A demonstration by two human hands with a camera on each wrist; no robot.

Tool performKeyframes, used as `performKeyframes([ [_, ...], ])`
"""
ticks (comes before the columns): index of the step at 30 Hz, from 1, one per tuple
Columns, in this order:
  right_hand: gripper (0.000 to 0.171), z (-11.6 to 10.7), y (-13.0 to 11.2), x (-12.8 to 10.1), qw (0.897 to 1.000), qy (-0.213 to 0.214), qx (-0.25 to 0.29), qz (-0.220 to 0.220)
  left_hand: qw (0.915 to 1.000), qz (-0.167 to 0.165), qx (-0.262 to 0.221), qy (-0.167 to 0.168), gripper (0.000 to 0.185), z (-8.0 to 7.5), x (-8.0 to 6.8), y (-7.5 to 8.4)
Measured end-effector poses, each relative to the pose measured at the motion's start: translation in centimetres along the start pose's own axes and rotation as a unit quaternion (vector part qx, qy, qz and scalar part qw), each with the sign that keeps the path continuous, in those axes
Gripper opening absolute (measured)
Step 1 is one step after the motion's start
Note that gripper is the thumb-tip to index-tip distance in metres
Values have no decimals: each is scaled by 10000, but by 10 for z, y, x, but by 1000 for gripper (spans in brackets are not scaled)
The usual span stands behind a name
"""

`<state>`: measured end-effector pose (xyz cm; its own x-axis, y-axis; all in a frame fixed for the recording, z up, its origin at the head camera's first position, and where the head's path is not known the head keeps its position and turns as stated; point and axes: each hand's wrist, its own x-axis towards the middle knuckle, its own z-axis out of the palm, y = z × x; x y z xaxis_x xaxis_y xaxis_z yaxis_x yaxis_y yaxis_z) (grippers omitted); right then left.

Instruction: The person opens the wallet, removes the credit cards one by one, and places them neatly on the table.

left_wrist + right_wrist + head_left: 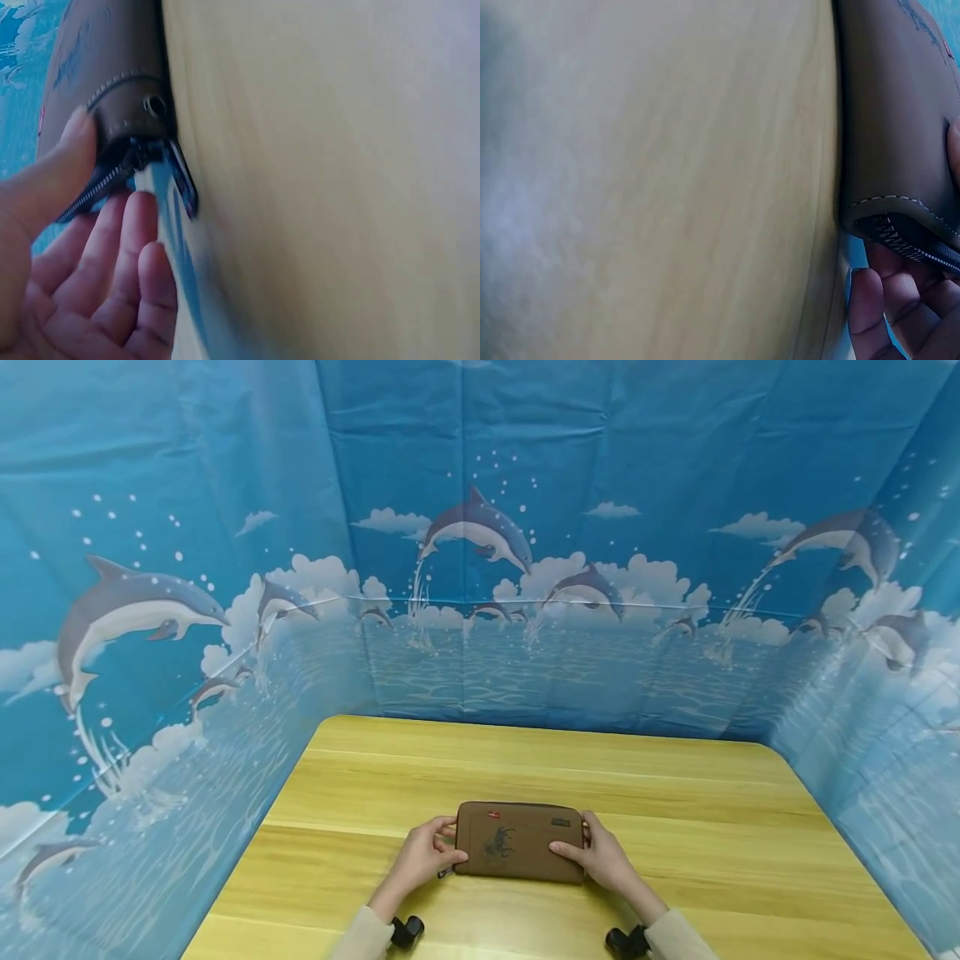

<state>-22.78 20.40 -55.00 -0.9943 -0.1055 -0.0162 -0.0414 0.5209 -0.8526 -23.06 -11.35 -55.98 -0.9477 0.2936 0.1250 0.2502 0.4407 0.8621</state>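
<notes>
On the near part of the wooden table (675, 793), a brown zip pouch (519, 842) lay flat between both hands. The left hand (424, 855) gripped its left end, thumb on top and fingers curled beside the metal zip pull (182, 180). The right hand (602, 855) clasped the right end the same way. Dolphin-printed blue sheeting (480, 568) walled the table.

A yellow wooden table (675, 793) fills the 6 o'clock area; blue dolphin-print sheeting (480, 610) walls it in at 9, 12 and 3 o'clock.
</notes>
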Motion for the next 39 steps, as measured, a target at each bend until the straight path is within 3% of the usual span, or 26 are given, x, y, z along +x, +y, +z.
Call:
performKeyframes([
  [5,53,0,0,-2,9999,1,122,-87,9989,54,276,-373,50,-4,-6,-5],
  [15,51,2,4,-3,9996,33,81,-271,9938,97,956,-558,33,-6,-10,-6],
  [22,50,1,3,-4,9993,98,117,-337,9850,348,1583,-599,25,-7,-11,-5],
  [31,49,2,1,-4,9989,34,183,-438,9804,478,1749,-770,25,-10,-11,-3],
  [39,48,1,3,-8,9988,108,153,-442,9735,818,1922,-931,18,-16,-14,-2],
])
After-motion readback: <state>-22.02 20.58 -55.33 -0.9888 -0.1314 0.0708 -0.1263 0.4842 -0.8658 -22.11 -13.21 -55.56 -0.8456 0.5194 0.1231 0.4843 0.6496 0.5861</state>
